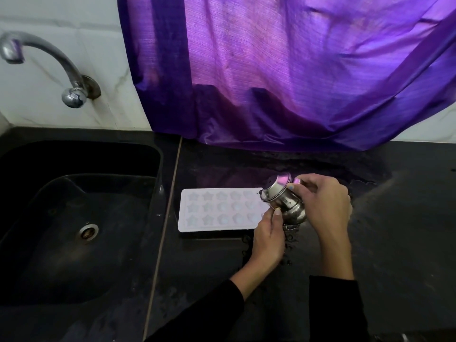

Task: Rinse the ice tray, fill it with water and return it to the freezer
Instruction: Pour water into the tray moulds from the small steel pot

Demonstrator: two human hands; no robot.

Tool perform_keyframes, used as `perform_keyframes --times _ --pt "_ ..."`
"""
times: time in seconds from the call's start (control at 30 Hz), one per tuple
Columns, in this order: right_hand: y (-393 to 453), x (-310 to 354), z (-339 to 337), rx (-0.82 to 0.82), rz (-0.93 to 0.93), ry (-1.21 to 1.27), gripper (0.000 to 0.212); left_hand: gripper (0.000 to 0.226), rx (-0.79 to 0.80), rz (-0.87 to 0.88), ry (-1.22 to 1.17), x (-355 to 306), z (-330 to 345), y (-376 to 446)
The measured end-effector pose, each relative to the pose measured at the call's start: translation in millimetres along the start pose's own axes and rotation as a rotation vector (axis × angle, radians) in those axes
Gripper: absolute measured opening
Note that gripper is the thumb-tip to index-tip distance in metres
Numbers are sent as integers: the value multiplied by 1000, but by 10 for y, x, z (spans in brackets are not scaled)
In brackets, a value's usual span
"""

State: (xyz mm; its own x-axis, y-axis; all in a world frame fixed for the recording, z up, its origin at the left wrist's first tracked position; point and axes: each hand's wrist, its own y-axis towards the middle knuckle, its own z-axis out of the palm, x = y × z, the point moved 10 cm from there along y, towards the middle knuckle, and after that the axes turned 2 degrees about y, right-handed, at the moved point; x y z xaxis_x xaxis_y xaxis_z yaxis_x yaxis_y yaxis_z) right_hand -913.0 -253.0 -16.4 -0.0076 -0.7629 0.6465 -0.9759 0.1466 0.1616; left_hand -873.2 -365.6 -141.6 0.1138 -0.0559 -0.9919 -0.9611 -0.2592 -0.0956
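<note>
- Head view: white plastic ice tray with star-shaped cells (219, 209) lies flat on black tabletop (394, 218), right of black sink (158, 154).
- Right hand (325, 201) grips small steel pot (283, 197) tilted over tray's right end.
- Left hand (269, 233) pinches pot's lower rim.

A purple curtain (296, 70) hangs over a white marble-veined wall (49, 25), glowing with light from behind. Below runs a black counter (407, 230) with a dark sink (158, 154) and chrome tap (44, 62).

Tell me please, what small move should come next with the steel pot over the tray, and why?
Probably tip the steel pot a little further. Both the right hand and the left hand hold it tilted, mouth toward the white ice tray, which lies flat on the black counter, beside the sink.
</note>
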Motion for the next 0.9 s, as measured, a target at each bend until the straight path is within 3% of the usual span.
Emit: perform_keyframes --times 0.5,0.9 --pt "-22 10 -139 -49 10 234 18 36 -103 32 -123 -100 -167 11" --pt "-29 191 41 18 -19 134 21 36 -83 -30 -87 6 -256 -1"
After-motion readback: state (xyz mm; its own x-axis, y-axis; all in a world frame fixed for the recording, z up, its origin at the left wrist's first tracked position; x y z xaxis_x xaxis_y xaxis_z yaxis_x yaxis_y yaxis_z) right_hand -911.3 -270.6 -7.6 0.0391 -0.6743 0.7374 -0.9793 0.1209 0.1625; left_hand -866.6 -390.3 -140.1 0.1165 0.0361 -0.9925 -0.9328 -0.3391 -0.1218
